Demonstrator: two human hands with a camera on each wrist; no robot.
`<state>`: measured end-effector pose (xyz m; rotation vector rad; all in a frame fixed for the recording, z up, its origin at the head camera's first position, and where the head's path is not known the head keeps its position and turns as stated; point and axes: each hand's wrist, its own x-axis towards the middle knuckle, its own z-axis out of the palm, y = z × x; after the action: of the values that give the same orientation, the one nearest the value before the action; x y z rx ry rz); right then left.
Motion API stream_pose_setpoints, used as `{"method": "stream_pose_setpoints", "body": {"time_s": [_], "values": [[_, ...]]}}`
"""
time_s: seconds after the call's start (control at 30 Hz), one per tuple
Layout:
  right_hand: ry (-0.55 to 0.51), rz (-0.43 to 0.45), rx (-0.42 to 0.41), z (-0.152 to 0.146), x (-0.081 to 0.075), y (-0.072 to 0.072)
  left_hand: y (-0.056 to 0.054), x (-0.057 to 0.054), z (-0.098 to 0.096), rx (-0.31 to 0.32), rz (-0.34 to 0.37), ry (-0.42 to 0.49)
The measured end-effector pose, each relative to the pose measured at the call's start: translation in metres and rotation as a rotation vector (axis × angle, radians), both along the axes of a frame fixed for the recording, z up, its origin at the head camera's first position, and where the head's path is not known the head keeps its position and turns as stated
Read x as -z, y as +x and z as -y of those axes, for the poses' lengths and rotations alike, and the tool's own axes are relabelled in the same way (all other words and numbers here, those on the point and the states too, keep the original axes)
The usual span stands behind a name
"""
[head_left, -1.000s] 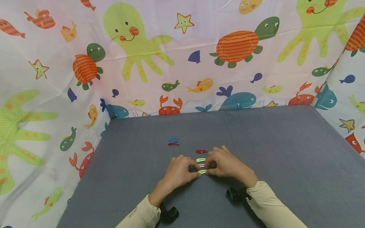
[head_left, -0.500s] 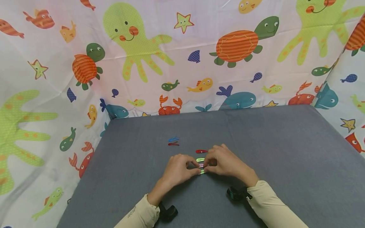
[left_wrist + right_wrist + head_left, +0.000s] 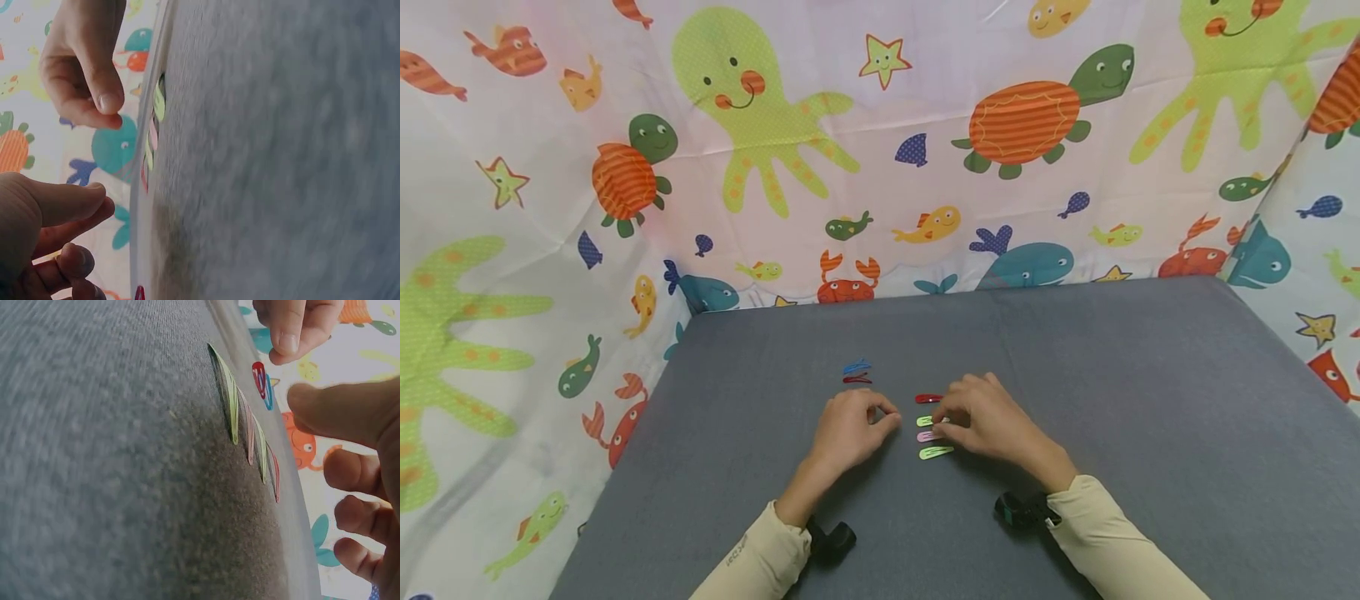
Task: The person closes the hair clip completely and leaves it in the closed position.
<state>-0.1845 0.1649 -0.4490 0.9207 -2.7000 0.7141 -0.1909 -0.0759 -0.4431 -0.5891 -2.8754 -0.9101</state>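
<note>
Hair clips lie in a column on the grey table: a red clip (image 3: 927, 399) farthest back, a light green clip (image 3: 923, 422), a pink clip (image 3: 923, 437) and another light green clip (image 3: 936, 452) nearest me. My right hand (image 3: 991, 423) hovers at their right ends with nothing in its fingers; its fingertips overlap the pink and farther green clips in the head view. Left of the column, my left hand (image 3: 848, 429) holds nothing, its thumb and fingers loosely bent. The right wrist view shows the nearer green clip (image 3: 232, 412) apart from both hands.
Farther back and left lie a blue clip (image 3: 857, 367) and a dark red clip (image 3: 857, 378), close together. A sea-animal patterned curtain (image 3: 917, 192) stands behind the grey table (image 3: 1150, 400) and along its sides. Each wrist wears a black camera.
My left hand has let go of the near green clip and drawn away to the left. My right hand has lifted off that clip and shifted slightly back. The near green clip is now uncovered.
</note>
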Motion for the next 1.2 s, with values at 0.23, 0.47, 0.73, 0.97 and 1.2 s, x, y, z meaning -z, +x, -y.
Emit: {"method": "stream_pose_setpoints", "body": {"time_s": [0.23,0.47,0.73,0.97,1.2], "values": [[-0.040,-0.047,0.072,0.009,0.000,-0.003,-0.009,-0.003,0.014,-0.086,0.010,0.012],[-0.104,-0.022,0.154,0.023,-0.003,-0.010,-0.019,-0.006,0.029,-0.153,0.001,0.034],[-0.155,0.006,0.203,0.043,-0.005,-0.022,-0.029,-0.007,0.045,-0.225,0.025,0.048],[-0.164,0.068,0.206,0.058,-0.007,-0.031,-0.034,-0.005,0.048,-0.269,0.032,0.023],[-0.115,0.144,0.215,0.072,-0.009,-0.040,-0.040,-0.004,0.048,-0.318,0.073,-0.028]]}}
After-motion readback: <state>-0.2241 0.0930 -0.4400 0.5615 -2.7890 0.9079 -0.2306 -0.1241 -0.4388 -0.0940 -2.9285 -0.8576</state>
